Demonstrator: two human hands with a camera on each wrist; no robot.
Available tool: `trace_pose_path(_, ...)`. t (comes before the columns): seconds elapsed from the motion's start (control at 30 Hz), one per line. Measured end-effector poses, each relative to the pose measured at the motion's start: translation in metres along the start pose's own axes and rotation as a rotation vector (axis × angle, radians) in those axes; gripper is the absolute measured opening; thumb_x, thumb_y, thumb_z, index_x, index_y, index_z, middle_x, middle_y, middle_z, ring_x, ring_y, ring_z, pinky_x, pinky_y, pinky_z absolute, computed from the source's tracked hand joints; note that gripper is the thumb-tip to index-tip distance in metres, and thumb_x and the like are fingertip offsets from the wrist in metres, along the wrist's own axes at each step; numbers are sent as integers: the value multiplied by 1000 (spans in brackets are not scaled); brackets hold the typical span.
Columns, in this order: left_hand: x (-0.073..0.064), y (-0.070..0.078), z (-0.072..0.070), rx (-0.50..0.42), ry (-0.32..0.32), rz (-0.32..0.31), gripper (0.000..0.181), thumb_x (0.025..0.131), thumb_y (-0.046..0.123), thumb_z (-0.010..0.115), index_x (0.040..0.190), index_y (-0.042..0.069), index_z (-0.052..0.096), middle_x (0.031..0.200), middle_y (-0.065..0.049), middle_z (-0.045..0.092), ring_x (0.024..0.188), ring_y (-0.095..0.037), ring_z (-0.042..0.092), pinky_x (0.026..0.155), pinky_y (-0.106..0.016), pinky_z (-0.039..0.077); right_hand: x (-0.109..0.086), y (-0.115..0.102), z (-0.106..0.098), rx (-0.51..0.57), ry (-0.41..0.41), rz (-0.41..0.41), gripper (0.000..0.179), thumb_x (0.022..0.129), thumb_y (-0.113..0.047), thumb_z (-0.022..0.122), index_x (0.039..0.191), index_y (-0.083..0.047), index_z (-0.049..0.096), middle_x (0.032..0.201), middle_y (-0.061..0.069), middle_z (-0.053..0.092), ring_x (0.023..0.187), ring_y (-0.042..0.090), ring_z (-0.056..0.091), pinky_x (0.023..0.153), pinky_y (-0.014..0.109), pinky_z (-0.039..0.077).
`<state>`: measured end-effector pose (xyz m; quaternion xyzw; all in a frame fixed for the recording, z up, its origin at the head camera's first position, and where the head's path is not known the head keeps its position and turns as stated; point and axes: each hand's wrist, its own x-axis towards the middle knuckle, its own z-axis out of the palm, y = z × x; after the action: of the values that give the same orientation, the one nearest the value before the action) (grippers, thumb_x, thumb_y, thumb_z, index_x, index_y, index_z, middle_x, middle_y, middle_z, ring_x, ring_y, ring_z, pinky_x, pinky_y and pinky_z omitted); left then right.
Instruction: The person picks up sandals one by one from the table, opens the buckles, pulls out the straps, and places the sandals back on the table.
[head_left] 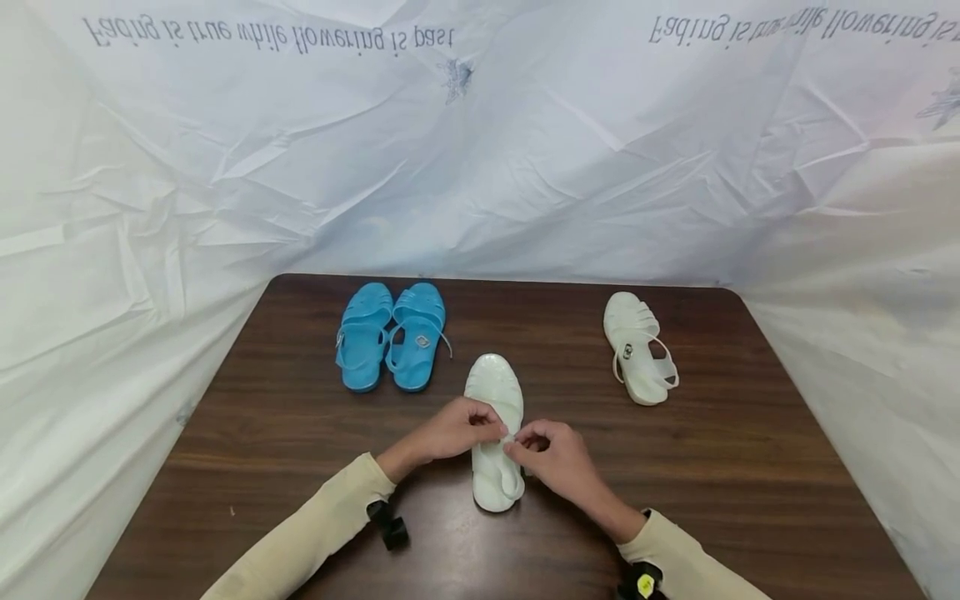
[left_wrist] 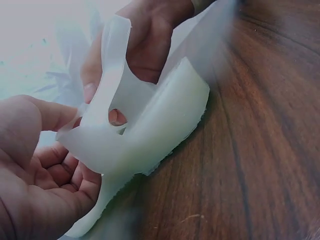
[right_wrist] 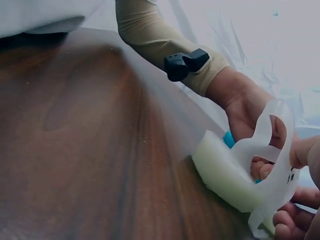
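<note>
A white jelly sandal (head_left: 493, 383) lies upright on the table, toe pointing away from me. Over its middle, my left hand (head_left: 459, 429) pinches the sandal's strap from the left side. My right hand (head_left: 561, 460) pinches the strap from the right, its fingertips very close to the left ones. In the left wrist view the ankle strap (left_wrist: 114, 60) loops up above the heel. A small metal buckle (right_wrist: 291, 175) shows beside the right fingers in the right wrist view. Whether the strap's end passes through the buckle is hidden by the fingers.
A pair of blue sandals (head_left: 365, 333) stands side by side at the back left of the brown wooden table (head_left: 712, 483). Another white sandal (head_left: 632, 321), its strap looped over, lies at the back right. White printed sheeting (head_left: 465, 208) hangs behind the table.
</note>
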<state>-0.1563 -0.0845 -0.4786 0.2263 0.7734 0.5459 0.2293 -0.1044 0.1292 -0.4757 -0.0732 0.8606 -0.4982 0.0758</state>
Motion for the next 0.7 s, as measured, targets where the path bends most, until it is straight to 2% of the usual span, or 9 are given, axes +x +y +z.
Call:
trace_pose_path(0.23,-2,2,1,10,43,-14,20,98,21,68,89,5,77,80,1,67,73,-10,55,67,-24,46,2,-1,-2,-59,-30,-49,14,82,-24,85,80,-15,74,77,-6,64,69,8,59,59,22,49)
trace_pose_path(0.37,-4,4,0,35,49,-23,19,98,21,67,88,9,78,78,4,66,70,-9,52,65,-23,44,1,-1,-1,-52,-35,-62,13,85,-26,83,83,-15,76,78,-7,67,68,7,60,58,23,50)
trace_pose_path(0.57,-4,3,2,7,60,-55,22,99,23,67,88,9,79,79,2,69,72,-9,57,67,-25,49,-3,0,6,25,0,-15,22,93,-39,76,94,-17,78,79,-7,71,70,7,63,62,23,51)
trace_pose_path(0.7,-2,2,4,-23,72,-76,23,98,24,69,87,5,78,82,1,70,77,-10,61,71,-26,51,-4,1,9,86,51,-16,23,93,-37,77,94,-14,76,82,-6,74,76,9,67,67,24,54)
